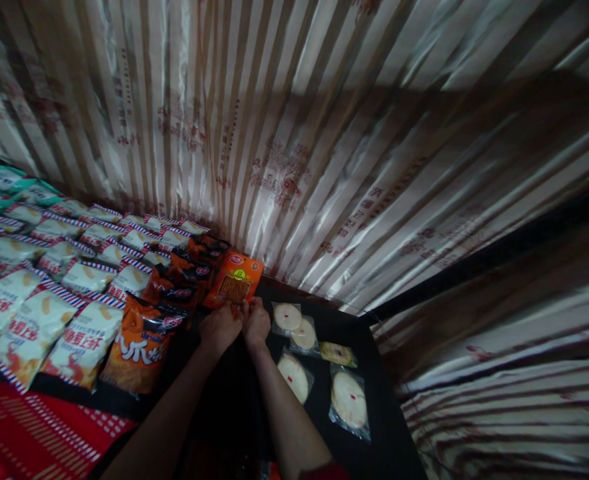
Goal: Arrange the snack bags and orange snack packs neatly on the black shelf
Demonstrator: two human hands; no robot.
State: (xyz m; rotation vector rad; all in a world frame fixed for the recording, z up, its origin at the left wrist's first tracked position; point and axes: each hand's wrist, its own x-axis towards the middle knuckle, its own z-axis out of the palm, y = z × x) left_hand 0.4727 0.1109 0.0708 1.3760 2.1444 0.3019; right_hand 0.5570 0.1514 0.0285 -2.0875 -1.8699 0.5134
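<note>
Close together at the middle of the view, both my hands reach to the lower edge of an orange snack packet (235, 279) with a yellow round mark. My left hand (221, 327) has its fingers closed at the packet's bottom edge. My right hand (256, 323) pinches the same edge beside it. The packet stands tilted at the back of the black table (299, 427), its front turned to me. Just left are dark and orange snack bags (174, 287) in a row. Right of my right hand lie round white crackers in clear wrappers (303, 332).
Rows of white snack bags (82, 340) with striped edges fill the left side, with green bags (4, 179) farther back. A red plastic basket (39, 433) is at the lower left. A striped sheet curtain (274, 133) hangs behind; a dark bar (474, 260) crosses at right.
</note>
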